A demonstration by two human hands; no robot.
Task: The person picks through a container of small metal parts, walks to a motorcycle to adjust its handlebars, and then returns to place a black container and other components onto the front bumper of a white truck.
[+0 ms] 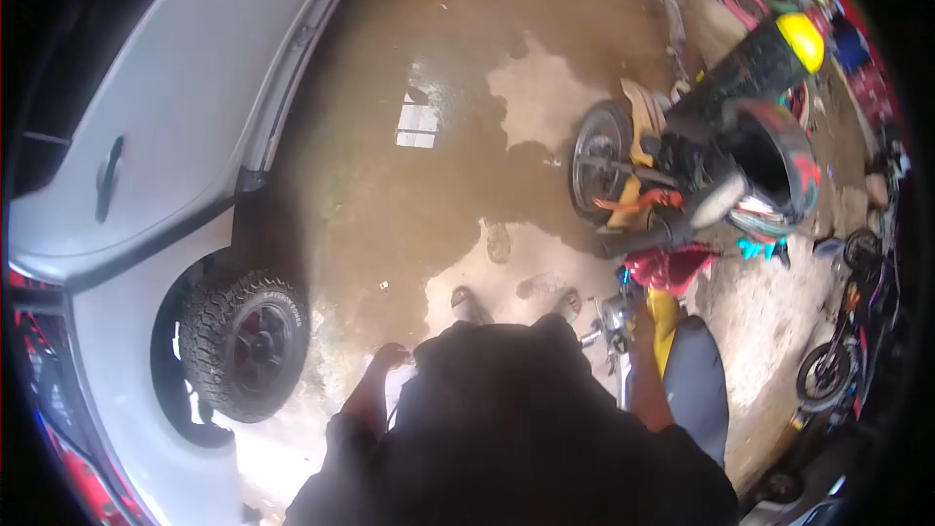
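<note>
My left hand point(392, 356) hangs low beside my dark shirt point(526, 399), its fingers curled. Just under it is a white, cloth-like thing point(397, 385); whether the hand grips it is hard to make out. My right hand point(641, 317) reaches forward along the yellow part point(662, 331) of a motorcycle with a dark seat point(696, 380). Metal parts point(616, 321) of that motorcycle lie close to the hand's left side. The right fingers are too small and blurred to read. My sandalled feet point(466, 307) stand on the ground ahead.
A silver vehicle point(156, 117) with a chunky rear tyre point(248, 346) stands on the left. Shallow brown water point(390, 205) covers much of the ground. Ahead right is another motorcycle point(633, 161), with a helmet-like object point(774, 161) on it. More motorcycles point(828, 370) stand far right.
</note>
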